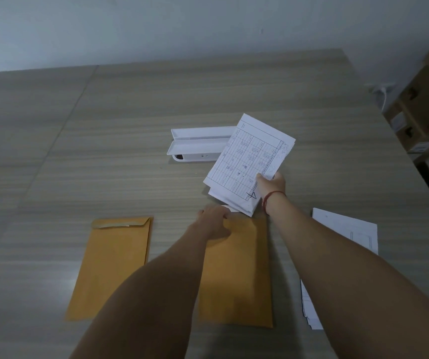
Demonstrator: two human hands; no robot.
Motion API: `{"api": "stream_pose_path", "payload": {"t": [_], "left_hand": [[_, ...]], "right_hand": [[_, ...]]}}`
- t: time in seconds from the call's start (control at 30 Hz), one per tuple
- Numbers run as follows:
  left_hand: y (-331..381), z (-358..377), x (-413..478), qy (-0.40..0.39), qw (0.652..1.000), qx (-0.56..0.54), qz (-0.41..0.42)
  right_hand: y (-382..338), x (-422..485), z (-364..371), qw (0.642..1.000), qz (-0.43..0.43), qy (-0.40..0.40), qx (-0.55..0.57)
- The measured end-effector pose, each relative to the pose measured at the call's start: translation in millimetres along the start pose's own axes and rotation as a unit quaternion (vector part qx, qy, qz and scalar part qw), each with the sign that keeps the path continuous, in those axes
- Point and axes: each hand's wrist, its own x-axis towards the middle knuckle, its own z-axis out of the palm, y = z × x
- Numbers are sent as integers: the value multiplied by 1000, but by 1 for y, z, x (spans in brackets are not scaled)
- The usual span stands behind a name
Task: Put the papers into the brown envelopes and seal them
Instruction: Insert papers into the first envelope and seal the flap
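Two brown envelopes lie side by side on the wooden table. The left envelope (112,265) has its flap folded over at the top. My left hand (214,222) holds the top edge of the right envelope (236,275), fingers curled at its mouth. My right hand (271,183) grips a folded stack of printed papers (247,161) with table lines on them. The stack is tilted, and its lower end touches the mouth of the right envelope.
A white open plastic case (195,146) lies behind the papers at the table's middle. More white sheets (348,231) lie at the right under my right forearm. Cardboard boxes (423,107) stand beyond the table's right edge. A wall is behind the table.
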Motion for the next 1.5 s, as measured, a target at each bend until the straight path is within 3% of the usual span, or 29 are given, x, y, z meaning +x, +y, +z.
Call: {"api": "stream_pose_path", "payload": {"t": [0.4, 0.57, 0.83, 1.03, 1.5], "left_hand": [[18, -14, -5, 39, 999, -36, 11], [21, -17, -10, 24, 999, -29, -11], [26, -25, -13, 37, 994, -104, -24], [29, -28, -10, 59, 994, -90, -15], [29, -25, -8, 28, 999, -37, -17]], "right_hand": [[-4, -8, -19, 996, -45, -59, -55], [-3, -7, -31, 993, -63, -51, -82], [2, -4, -35, 990, -78, -25, -116], [2, -5, -29, 981, -92, 11, -168], [8, -13, -27, 950, -96, -57, -291]]}}
